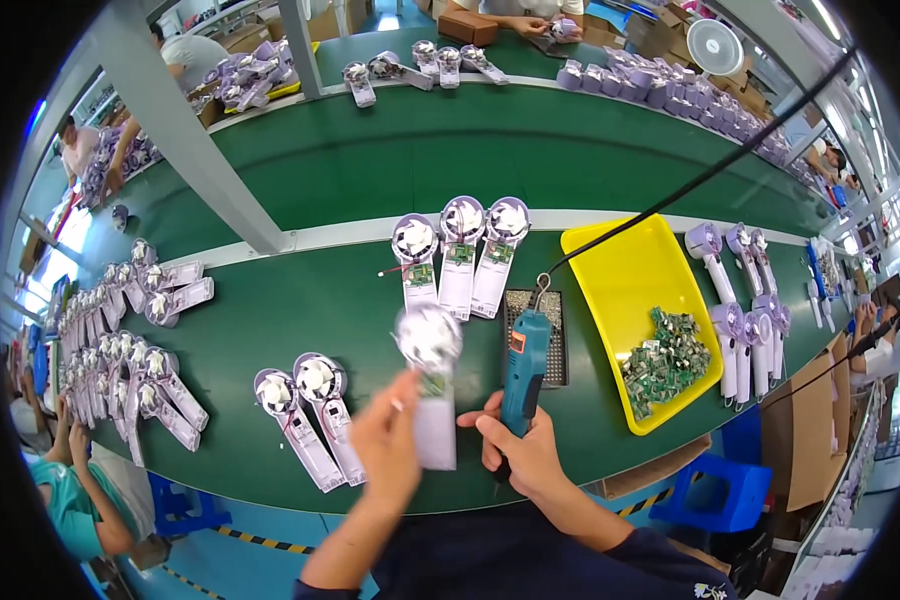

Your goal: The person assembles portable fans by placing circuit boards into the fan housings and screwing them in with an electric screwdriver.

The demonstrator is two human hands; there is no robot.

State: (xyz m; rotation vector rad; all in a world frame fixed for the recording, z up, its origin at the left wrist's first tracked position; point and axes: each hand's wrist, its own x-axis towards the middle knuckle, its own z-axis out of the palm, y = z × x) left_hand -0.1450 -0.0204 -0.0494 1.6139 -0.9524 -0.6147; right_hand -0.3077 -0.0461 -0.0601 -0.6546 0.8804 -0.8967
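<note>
My left hand [390, 430] has its fingers closed at the side of an open handheld fan body [434, 430], white and lilac, blurred by motion. Its round head with the white blades points away from me, and a green circuit board shows below the head. A teal electric screwdriver [527, 365] hangs from a metal hook on a black cord. Around its lower part my right hand [520, 445] is wrapped; the tool's tip is mostly hidden. Just beyond the left hand's fan body lie three more fan bodies [460, 265] with green boards.
Two fan bodies [315, 400] lie to the left, with rows of others [120, 370] farther left. A black screw tray [554, 345] sits behind the screwdriver. Right of it is a yellow tray [610, 270] holding green circuit boards [665, 365]. Assembled fans [745, 340] stand farther right.
</note>
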